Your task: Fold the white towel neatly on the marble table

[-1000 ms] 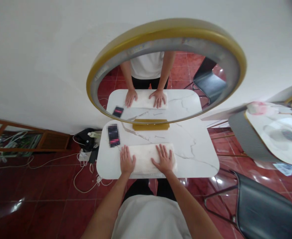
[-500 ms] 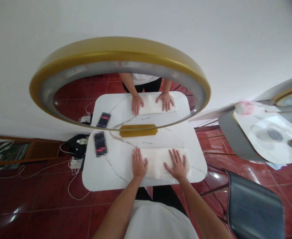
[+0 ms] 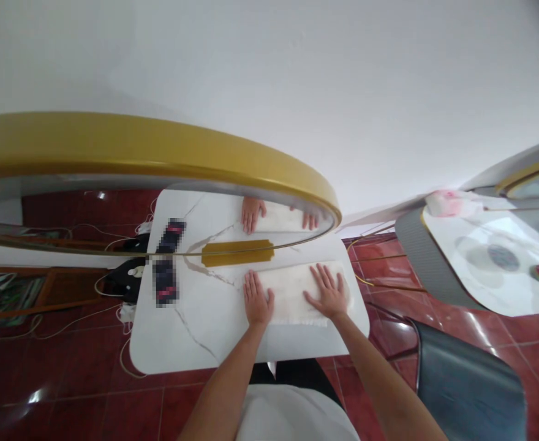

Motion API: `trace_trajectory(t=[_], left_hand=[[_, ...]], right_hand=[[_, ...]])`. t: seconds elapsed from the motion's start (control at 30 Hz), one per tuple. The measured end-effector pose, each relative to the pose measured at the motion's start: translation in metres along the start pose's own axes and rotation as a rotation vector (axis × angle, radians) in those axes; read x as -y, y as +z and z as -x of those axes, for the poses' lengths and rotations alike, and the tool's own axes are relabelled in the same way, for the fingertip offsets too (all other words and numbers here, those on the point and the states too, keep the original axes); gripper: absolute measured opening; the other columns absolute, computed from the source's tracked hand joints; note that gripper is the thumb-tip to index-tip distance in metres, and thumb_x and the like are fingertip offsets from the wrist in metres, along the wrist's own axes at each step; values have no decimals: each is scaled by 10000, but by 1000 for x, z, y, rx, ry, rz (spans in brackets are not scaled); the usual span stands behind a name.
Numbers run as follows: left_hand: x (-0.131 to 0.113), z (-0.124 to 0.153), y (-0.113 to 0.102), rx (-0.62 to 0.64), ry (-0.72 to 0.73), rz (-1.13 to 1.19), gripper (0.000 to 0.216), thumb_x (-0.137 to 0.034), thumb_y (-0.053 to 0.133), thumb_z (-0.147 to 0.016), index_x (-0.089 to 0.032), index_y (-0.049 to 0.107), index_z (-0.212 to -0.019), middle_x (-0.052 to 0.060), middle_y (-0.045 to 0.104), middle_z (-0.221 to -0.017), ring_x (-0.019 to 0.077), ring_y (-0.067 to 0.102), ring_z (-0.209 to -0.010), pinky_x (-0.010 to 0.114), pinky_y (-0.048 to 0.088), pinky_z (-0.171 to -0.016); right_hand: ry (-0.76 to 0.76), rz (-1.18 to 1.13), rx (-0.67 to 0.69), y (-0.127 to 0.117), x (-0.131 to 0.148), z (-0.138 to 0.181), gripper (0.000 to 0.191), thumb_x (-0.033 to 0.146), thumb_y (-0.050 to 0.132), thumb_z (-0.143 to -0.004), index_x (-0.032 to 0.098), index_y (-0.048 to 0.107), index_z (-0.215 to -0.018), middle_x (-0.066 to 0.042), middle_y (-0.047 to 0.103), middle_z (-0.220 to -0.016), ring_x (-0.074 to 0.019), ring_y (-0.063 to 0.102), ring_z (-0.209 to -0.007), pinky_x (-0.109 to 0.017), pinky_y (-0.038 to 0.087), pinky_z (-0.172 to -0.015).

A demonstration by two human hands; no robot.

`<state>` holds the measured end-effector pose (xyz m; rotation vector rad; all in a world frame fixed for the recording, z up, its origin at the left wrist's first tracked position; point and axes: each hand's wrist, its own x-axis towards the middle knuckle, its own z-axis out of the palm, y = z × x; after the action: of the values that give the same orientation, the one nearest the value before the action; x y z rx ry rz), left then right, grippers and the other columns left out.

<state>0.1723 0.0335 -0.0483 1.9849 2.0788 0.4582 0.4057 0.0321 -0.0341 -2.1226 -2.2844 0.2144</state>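
A folded white towel (image 3: 292, 293) lies on the white marble table (image 3: 214, 334), close to the mirror's base. My left hand (image 3: 256, 299) lies flat on the towel's left end, fingers stretched out and apart. My right hand (image 3: 327, 291) presses flat on the towel's right part, fingers spread. Neither hand holds anything. The round gold-framed mirror (image 3: 168, 153) stands right behind the towel and shows both hands reflected.
A dark phone-like object (image 3: 164, 280) lies on the table's left side. The mirror's gold base (image 3: 236, 252) stands mid-table. A dark chair (image 3: 467, 380) is at the right, a second white table (image 3: 490, 269) beyond it. Cables and a bag (image 3: 122, 278) lie on the red tiled floor at left.
The towel and both hands have slid away from me toward the mirror. The view has swung right and closer, so the mirror fills more of the left.
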Motion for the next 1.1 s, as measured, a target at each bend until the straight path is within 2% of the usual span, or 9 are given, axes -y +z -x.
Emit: trace_trajectory(t=[0.3,0.4,0.53,0.63,0.77,0.93,1.0,1.1], left_hand=[[-22,-15,19,-87,-177,2,699,-341,385,-885,-86,60,-1450,142,136,-1506,275,99,-1389,473,189,-1117],[-28,-20,23,-117,-237,1,698,-343,377,-890,-80,51,-1449,151,136,-1504,283,92,-1389,487,191,-1112],[-31,-25,28,-167,-271,10,697,-338,372,-891,-105,31,-1452,148,133,-1506,295,100,-1386,512,204,-1100],[-32,-27,31,-197,-279,-9,706,-337,378,-889,-117,18,-1454,145,141,-1505,297,108,-1385,512,214,-1098],[-33,-27,32,-192,-277,-35,720,-339,380,-886,-113,-3,-1452,146,137,-1506,298,103,-1385,510,219,-1097],[-34,-26,29,-158,-282,-27,712,-333,376,-884,-94,16,-1450,144,118,-1509,295,80,-1388,502,192,-1108],[-36,-26,27,-148,-274,-13,706,-332,369,-886,-80,24,-1448,147,105,-1509,297,70,-1389,505,180,-1109],[-39,-26,25,-123,-235,5,701,-325,369,-885,-68,36,-1447,146,90,-1511,291,65,-1390,495,170,-1116]], right_hand=[[-170,-16,5,-2,-26,-71,765,564,416,-804,252,141,-1446,-29,196,-1502,-249,139,-1369,-498,-5,-1086],[-198,-20,28,0,-25,-98,732,601,399,-801,200,292,-1404,-79,327,-1448,-265,207,-1345,-495,-24,-1084],[-172,-33,101,-1,-13,-125,643,649,361,-802,182,548,-1202,-120,557,-1239,-305,364,-1248,-501,-21,-1075],[-191,-52,108,-6,-4,-139,626,653,355,-803,188,580,-1156,-117,606,-1160,-317,403,-1209,-489,0,-1075],[-224,-65,65,-8,-1,-145,641,648,370,-800,181,546,-1202,-110,575,-1212,-320,370,-1233,-472,25,-1078],[-193,-47,87,-1,-13,-130,626,649,364,-810,175,581,-1156,-117,595,-1179,-307,367,-1240,-489,5,-1080],[-195,-37,60,0,-21,-119,640,636,369,-814,184,517,-1241,-104,529,-1280,-294,309,-1287,-495,-5,-1083],[-204,-11,0,-2,-34,-99,701,603,379,-823,200,315,-1394,-75,348,-1437,-259,207,-1346,-489,-11,-1090]])
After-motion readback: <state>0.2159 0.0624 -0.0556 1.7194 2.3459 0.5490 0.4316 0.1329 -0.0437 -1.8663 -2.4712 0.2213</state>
